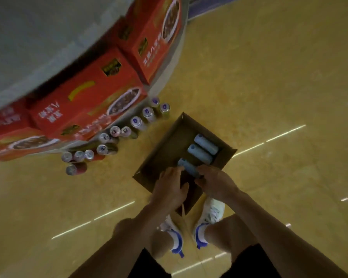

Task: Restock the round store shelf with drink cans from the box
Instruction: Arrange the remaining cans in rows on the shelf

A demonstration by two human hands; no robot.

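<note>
An open brown cardboard box [163, 149] lies on the floor in front of my feet. Three pale blue drink cans lie on their sides inside it. Both hands reach into the box at the nearest can [188, 167]. My left hand [170, 186] touches its near-left end with its fingertips. My right hand [214, 181] curls its fingers round the can's right end. Two more cans [203, 149] lie further in. The round shelf [175, 65] curves across the upper left. A row of cans [137, 122] stands upright along its base.
Red food cartons [84, 97] are stacked on the round shelf's lower tier. One red can [75, 169] lies on its side on the yellow floor by the row's left end. My white and blue shoes [207, 215] stand just behind the box.
</note>
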